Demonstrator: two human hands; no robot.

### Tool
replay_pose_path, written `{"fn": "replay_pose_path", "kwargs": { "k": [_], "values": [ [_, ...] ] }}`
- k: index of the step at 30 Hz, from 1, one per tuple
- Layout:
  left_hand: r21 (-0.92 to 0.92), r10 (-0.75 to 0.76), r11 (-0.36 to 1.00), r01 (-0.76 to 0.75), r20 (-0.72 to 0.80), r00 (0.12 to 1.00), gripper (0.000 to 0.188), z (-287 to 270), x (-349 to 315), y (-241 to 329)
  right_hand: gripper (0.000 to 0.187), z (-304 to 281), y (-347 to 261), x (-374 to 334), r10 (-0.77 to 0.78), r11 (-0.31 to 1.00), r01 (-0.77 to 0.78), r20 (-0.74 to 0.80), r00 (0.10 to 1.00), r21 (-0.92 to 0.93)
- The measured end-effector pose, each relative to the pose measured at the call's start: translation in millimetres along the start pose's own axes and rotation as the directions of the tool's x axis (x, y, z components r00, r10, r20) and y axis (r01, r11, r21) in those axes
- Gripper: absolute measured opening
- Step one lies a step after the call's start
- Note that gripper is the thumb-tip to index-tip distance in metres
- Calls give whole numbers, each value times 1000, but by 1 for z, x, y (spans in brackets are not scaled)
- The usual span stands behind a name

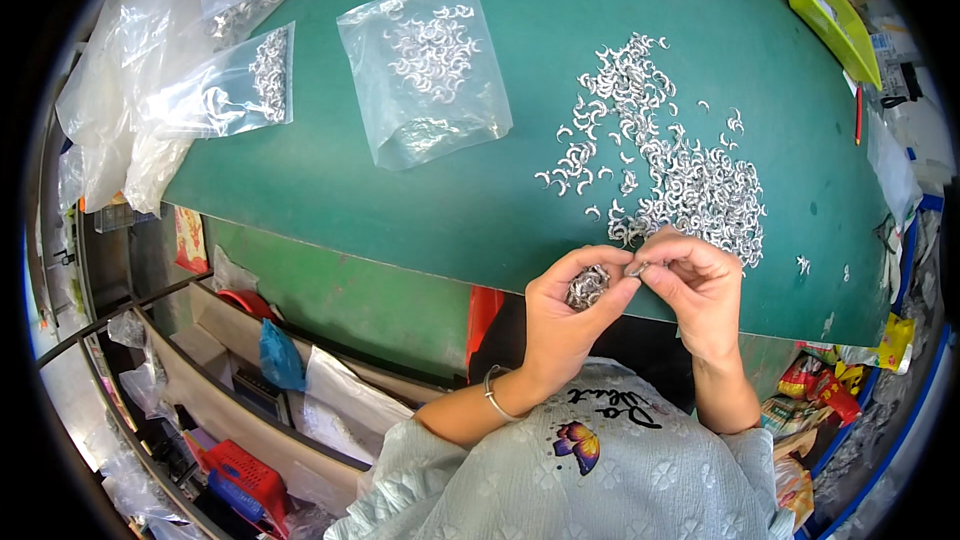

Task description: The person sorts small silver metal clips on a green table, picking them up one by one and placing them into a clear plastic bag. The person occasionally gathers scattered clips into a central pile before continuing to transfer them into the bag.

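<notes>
Cupped in my left hand is a clump of small silver crescent-shaped pieces. Its thumb and forefinger reach toward my right hand, where the fingertips of both hands almost meet. My right thumb and forefinger pinch one small silver piece; its exact shape is partly hidden by the fingers. Just beyond my hands, a loose heap of the same crescent pieces spreads over the green tabletop. A few stray ones lie apart from it.
Left of the heap lies a clear plastic bag with more crescents. Other clear bags crowd the far left corner. A yellow-green tray and a red pen are at the far right. Below the table's left edge is an open drawer.
</notes>
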State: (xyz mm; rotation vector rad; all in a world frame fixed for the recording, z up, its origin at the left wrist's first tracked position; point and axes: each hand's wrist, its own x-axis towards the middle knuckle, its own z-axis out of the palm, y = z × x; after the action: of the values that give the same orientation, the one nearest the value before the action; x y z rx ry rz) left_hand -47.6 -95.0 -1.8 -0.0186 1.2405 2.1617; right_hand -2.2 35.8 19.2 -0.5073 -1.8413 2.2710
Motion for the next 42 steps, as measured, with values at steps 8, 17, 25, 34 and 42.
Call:
{"fn": "replay_pose_path", "kwargs": {
  "k": [8,17,25,34,42],
  "values": [
    [42,29,999,-32,63,998,13,-1,0,2,14,-1,-2,-4,-13,1000,13,7,1000,-4],
    [-291,-317,877,382,245,916,11,-10,5,5,9,-12,-11,36,-259,705,209,28,965,-677],
    [-271,-248,908,320,270,930,12,-6,6,10,13,3,5,92,-410,107,314,246,879,-943],
    [-269,-267,912,310,186,946,14,-9,5,4,5,-11,-1,81,-457,147,328,230,859,-933],
    [-260,-227,932,253,127,966,13,-5,6,0,5,-12,-5,35,-34,883,-7,-78,996,-470]
  ]
}}
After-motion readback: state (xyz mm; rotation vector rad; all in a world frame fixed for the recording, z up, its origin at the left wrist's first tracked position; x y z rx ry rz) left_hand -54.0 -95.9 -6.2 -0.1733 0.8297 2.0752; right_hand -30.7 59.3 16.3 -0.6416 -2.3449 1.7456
